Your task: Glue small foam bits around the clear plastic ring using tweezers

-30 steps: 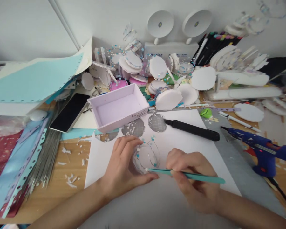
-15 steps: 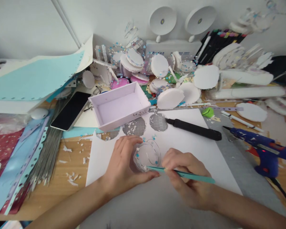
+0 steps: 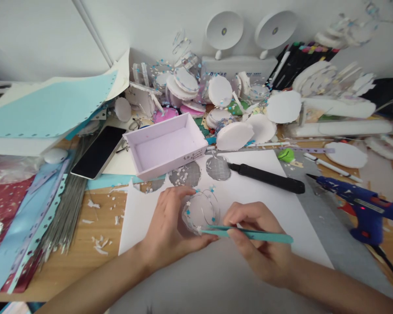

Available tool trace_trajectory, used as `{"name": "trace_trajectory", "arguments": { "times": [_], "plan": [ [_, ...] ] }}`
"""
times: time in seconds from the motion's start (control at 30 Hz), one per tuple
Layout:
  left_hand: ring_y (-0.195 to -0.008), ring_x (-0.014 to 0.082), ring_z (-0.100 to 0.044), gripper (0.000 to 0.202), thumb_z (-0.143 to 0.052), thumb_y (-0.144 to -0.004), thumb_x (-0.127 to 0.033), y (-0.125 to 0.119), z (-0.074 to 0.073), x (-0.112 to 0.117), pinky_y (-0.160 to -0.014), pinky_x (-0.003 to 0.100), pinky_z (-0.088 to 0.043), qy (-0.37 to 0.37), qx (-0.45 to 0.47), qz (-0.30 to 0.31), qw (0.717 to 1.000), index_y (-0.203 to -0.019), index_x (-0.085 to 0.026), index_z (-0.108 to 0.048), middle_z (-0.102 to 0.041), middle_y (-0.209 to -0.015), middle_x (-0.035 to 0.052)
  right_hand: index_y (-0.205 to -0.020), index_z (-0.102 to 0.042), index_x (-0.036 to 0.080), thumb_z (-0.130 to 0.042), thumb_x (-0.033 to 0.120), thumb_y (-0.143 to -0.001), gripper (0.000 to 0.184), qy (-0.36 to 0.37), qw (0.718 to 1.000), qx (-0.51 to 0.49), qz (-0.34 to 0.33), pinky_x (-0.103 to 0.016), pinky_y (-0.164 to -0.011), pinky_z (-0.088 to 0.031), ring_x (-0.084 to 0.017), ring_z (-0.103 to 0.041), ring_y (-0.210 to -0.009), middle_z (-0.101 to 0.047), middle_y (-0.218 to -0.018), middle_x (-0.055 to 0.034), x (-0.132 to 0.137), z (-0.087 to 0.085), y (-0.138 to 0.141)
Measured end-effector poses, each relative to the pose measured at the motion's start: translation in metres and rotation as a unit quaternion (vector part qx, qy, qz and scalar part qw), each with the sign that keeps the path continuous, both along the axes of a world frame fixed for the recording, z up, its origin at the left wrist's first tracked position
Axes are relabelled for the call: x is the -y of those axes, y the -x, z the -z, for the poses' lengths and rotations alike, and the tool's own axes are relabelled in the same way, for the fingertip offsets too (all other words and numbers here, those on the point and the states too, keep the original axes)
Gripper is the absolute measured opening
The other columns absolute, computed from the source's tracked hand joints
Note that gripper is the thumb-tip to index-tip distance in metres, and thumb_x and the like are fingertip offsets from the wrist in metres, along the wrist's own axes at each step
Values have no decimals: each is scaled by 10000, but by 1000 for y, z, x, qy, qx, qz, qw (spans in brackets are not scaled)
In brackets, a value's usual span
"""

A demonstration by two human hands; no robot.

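My left hand (image 3: 170, 222) curves round the left side of a small round foam disc (image 3: 196, 213), thumb along its near edge and fingers at its far edge. Thin wire loops with blue and white star shapes rise from the disc. In my right hand (image 3: 255, 237) is a pair of teal tweezers (image 3: 262, 236), held between thumb and fingers. Their tips reach the near edge of the disc, close to my left thumb, and the two arms stand slightly apart. Whether the tips hold anything is too small to tell. Below lies a white sheet (image 3: 281, 222) with round cut-outs.
A lilac open box (image 3: 165, 148) stands behind my hands. Beside it lie a black pen-shaped tool (image 3: 268, 178) and a phone (image 3: 98, 151). At right rests a blue glue gun (image 3: 363, 205). Foam discs (image 3: 235, 135) pile up along the wall; a wire bundle (image 3: 65, 205) lies left.
The tweezers' arms have spread apart, and my right fingers have loosened and shifted slightly on them. My left hand and the disc stay almost where they were.
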State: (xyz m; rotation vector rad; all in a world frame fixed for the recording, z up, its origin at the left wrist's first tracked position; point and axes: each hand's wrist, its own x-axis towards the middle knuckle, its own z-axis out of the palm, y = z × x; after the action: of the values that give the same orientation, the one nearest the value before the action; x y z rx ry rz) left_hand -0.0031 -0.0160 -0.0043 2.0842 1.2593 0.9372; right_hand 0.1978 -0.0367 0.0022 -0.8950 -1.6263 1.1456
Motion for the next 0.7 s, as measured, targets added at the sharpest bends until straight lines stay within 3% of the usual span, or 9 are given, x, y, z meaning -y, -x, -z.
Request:
{"name": "trace_trajectory", "arguments": {
  "times": [0.27,0.37,0.53,0.7],
  "plan": [
    [-1032,297,-532,717,-805,-656,-443,1,2,1,-874,469,-457,16,11,1,1000,-1206,-236,-394,-534,-1127,106,-1036,-477,257,-525,89,-850,255,-4,1000,14,2,-292,-606,-453,-137,-543,-706,-538,-808,-4,1,3,0],
    [-1052,294,-523,723,-806,-661,-435,2,8,2,-889,468,-458,54,37,4,998,-1219,-255,-384,-513,-1155,103,-1024,-494,257,-508,95,-862,230,-28,999,-19,0,-305,-577,-436,-140,-529,-665,-534,-770,-3,-3,-1,-4],
    [-1066,264,-535,717,-826,-655,-378,5,13,0,-934,427,-453,172,115,35,978,-1204,-264,-379,-512,-1135,82,-907,-545,255,-505,187,-896,79,9,989,-109,99,-312,-525,-391,-141,-479,-584,-526,-687,-1,-18,-8,-18],
    [-1091,254,-532,678,-806,-682,-297,8,9,-4,-972,420,-425,213,136,56,966,-1197,-261,-367,-529,-1122,74,-793,-541,250,-548,259,-858,67,84,971,-129,181,-302,-498,-354,-135,-436,-532,-473,-606,20,-30,-8,-26]
  ]
}}
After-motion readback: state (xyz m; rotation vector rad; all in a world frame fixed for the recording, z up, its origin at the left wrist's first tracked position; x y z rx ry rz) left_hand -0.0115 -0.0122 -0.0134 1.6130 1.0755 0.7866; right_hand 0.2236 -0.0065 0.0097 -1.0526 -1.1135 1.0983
